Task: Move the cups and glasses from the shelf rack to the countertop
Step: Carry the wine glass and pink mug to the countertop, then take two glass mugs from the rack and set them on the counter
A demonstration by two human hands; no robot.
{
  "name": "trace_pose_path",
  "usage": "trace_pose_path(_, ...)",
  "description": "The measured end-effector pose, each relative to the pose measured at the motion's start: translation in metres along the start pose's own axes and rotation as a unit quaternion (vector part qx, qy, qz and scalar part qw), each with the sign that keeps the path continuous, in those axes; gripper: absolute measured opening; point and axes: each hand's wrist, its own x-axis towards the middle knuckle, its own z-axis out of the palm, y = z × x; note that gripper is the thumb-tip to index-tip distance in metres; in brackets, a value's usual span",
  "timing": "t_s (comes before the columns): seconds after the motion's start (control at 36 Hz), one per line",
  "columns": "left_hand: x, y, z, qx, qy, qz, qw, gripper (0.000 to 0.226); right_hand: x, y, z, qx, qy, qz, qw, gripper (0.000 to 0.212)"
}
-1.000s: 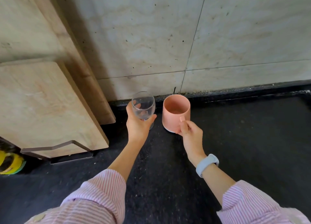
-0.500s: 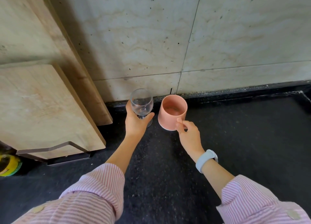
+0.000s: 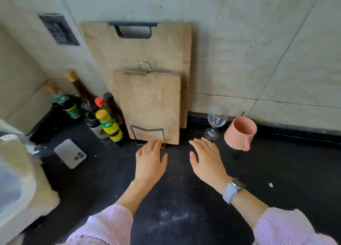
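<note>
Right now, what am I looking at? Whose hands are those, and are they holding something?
The picture comes from a camera worn on a person's head, looking down, so you see that person's own arms. The left hand and right hand are both open and hold nothing. On the dark countertop stand a wine glass and a pink cup, side by side near the wall. Two wooden cutting boards lean against the wall, with sauce bottles and a phone further left.

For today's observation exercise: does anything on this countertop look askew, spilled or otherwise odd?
Little stands out. The wine glass and pink mug stand upright by the wall; a pale dusty smear marks the black countertop.
</note>
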Motion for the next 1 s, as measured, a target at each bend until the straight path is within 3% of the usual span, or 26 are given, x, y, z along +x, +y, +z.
trace_pose_path(0.14,-0.09,-0.091,-0.072,0.049,0.041,-0.109,0.992,0.049,-0.021,-0.109,0.03,0.009,-0.115,-0.114,0.987,0.041)
trace_pose_path(0.31,-0.263,-0.184,-0.153,0.086,0.119,-0.239,0.96,0.039,-0.105,-0.27,0.061,0.075,-0.137,-0.295,0.943,0.038)
trace_pose_path(0.44,-0.443,-0.228,-0.212,0.112,0.194,-0.346,0.911,0.039,-0.222,-0.399,0.085,0.097,-0.164,-0.418,0.888,0.035)
trace_pose_path(0.67,-0.739,-0.241,-0.273,0.131,0.29,-0.509,0.799,0.039,-0.445,-0.561,0.117,0.126,-0.256,-0.579,0.764,0.03)
trace_pose_path(0.75,-0.829,-0.233,-0.287,0.138,0.33,-0.573,0.738,0.037,-0.521,-0.605,0.121,0.143,-0.286,-0.628,0.71,0.028)
trace_pose_path(1.0,-1.019,-0.217,-0.308,0.147,0.42,-0.672,0.593,0.033,-0.697,-0.711,0.137,0.158,-0.315,-0.734,0.58,0.033)
